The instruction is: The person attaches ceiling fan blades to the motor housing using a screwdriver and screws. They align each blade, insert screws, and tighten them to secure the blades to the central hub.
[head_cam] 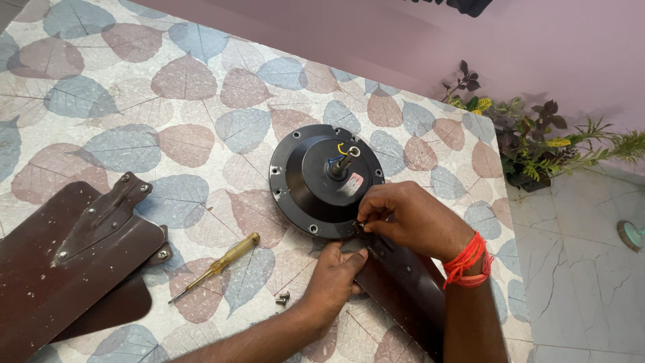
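A black round ceiling fan motor lies on the leaf-patterned table, its shaft and wires pointing up. A dark brown fan blade runs from the motor's near rim toward the lower right. My left hand presses on the blade's bracket just below the rim. My right hand, with a red thread at the wrist, pinches something small at the rim where blade and motor meet; what it pinches is hidden by the fingers.
Two more brown fan blades with metal brackets lie stacked at the left. A yellow-handled screwdriver and loose screws lie near my left forearm. A potted plant stands on the tiled floor beyond the table's right edge.
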